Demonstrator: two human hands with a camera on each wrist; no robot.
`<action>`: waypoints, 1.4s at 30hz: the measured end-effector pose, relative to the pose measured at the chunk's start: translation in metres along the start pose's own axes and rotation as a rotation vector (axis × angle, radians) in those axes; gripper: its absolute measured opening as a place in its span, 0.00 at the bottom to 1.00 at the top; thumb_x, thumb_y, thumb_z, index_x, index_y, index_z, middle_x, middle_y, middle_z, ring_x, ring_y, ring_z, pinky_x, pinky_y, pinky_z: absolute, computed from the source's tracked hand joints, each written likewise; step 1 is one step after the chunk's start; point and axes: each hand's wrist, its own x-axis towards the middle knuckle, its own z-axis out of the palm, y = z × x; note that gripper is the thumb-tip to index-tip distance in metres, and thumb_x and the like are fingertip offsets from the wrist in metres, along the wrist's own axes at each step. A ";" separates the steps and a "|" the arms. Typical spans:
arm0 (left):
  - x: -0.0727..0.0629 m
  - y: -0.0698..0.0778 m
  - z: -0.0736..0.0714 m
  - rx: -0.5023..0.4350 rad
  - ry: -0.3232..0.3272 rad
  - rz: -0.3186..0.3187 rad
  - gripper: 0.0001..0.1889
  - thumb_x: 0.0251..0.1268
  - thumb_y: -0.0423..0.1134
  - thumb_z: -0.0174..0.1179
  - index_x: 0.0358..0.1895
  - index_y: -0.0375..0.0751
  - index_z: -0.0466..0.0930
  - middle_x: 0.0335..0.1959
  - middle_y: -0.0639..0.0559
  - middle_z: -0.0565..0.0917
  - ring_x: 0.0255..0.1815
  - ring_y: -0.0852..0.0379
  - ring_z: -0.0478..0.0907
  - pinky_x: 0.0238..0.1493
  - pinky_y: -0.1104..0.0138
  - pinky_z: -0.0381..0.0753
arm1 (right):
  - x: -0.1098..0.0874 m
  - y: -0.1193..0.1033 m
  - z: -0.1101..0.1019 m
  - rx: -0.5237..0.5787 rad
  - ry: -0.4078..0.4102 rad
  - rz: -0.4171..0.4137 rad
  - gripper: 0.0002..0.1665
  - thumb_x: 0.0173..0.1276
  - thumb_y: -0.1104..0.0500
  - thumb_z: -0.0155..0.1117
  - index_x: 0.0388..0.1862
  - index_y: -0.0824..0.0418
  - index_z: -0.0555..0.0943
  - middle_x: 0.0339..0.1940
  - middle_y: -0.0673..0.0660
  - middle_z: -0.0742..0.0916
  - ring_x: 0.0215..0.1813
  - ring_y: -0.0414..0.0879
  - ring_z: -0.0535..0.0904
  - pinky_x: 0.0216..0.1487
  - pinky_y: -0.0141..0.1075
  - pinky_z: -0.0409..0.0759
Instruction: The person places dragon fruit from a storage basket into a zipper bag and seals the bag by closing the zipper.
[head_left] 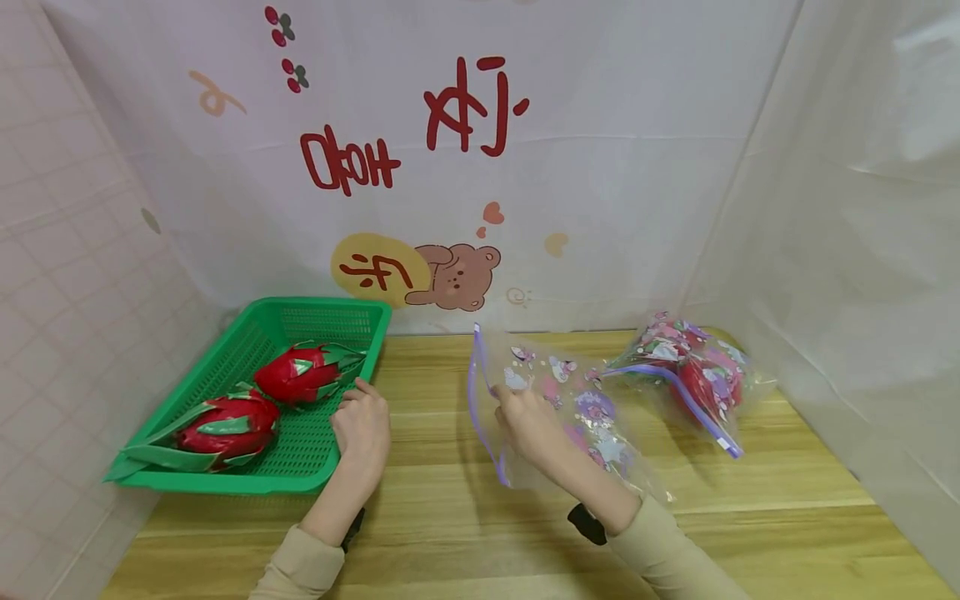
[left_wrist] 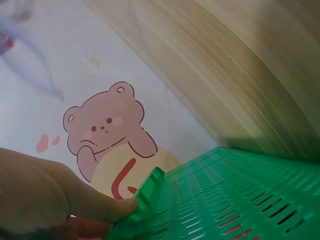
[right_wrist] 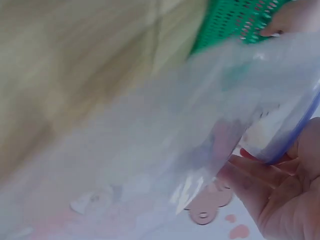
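Observation:
My left hand (head_left: pixel 362 423) grips the right rim of a green plastic basket (head_left: pixel 300 482); in the left wrist view the thumb (left_wrist: pixel 100 204) lies on that rim. Inside the basket are two red dragon fruits, one farther back (head_left: pixel 288 377) and one nearer (head_left: pixel 225 429), both with green leafy tips. To the right, my right hand (head_left: pixel 528 425) holds a clear zip bag (head_left: pixel 592 408) with purple zip edging and printed cartoon figures. Its mouth gapes toward the basket, and no fruit shows inside. The bag covers much of the right wrist view, where my right fingers (right_wrist: pixel 250 182) pinch its edge.
Another printed zip bag (head_left: pixel 663 371) with red fruit in it rests at the back right of the wooden table (head_left: pixel 420 533). A white printed cloth (head_left: pixel 600 192) hangs along the back, with more pale sheeting at both sides.

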 end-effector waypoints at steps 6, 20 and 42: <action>0.000 -0.001 0.001 0.009 -0.004 0.008 0.18 0.66 0.31 0.52 0.56 0.24 0.75 0.40 0.27 0.84 0.27 0.41 0.84 0.17 0.61 0.79 | 0.012 -0.007 -0.014 0.012 0.074 -0.076 0.14 0.60 0.73 0.57 0.46 0.72 0.78 0.09 0.47 0.68 0.12 0.30 0.49 0.12 0.18 0.48; 0.001 -0.006 -0.001 -0.174 0.177 0.096 0.20 0.57 0.26 0.60 0.55 0.30 0.76 0.47 0.33 0.82 0.43 0.39 0.80 0.27 0.57 0.83 | 0.011 0.010 -0.024 -0.076 0.163 -0.207 0.17 0.58 0.72 0.58 0.48 0.67 0.79 0.13 0.48 0.74 0.17 0.32 0.48 0.16 0.20 0.46; 0.016 0.035 0.014 -0.246 0.691 0.929 0.21 0.74 0.26 0.33 0.48 0.47 0.78 0.36 0.54 0.80 0.41 0.57 0.80 0.51 0.66 0.80 | 0.003 0.023 -0.035 -0.357 0.243 -0.295 0.22 0.52 0.68 0.71 0.48 0.64 0.81 0.38 0.58 0.89 0.31 0.48 0.87 0.18 0.29 0.77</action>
